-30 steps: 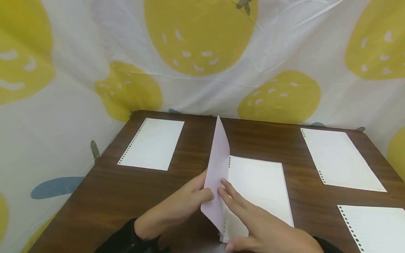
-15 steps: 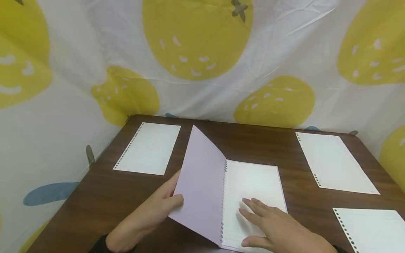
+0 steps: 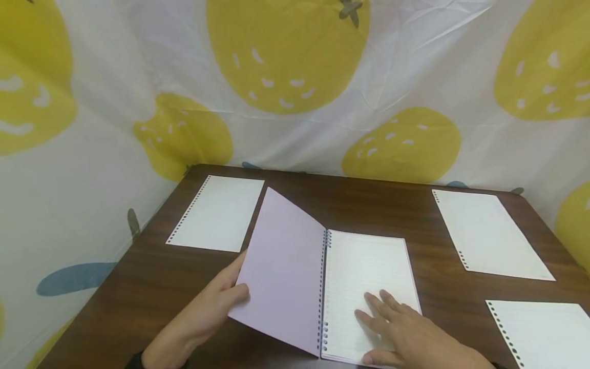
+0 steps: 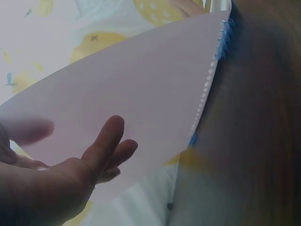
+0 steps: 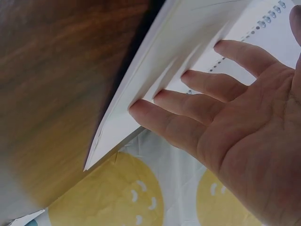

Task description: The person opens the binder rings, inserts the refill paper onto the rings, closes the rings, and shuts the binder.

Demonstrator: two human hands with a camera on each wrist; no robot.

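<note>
Opening a spiral notebook (image 3: 322,292) at lower centre of the desk (image 3: 152,287).
Left hand (image 3: 209,312) pinches the lilac cover (image 3: 283,277), half-lifted; right hand (image 3: 410,335), fingers straight, presses the lined page (image 3: 364,266). Next, I judge, the cover needs laying flat.

Even, bright light with soft shadows is seen in the head view, while both wrist views are rendered dimmer and blurred.

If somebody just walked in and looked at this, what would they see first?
Probably the spiral notebook in the middle of the brown table, with its lilac cover half lifted by the left hand while the right hand lies flat on the lined page. Next, the big yellow strawberries on the white cloth hanging behind, and the loose punched sheets lying around the notebook.
</note>
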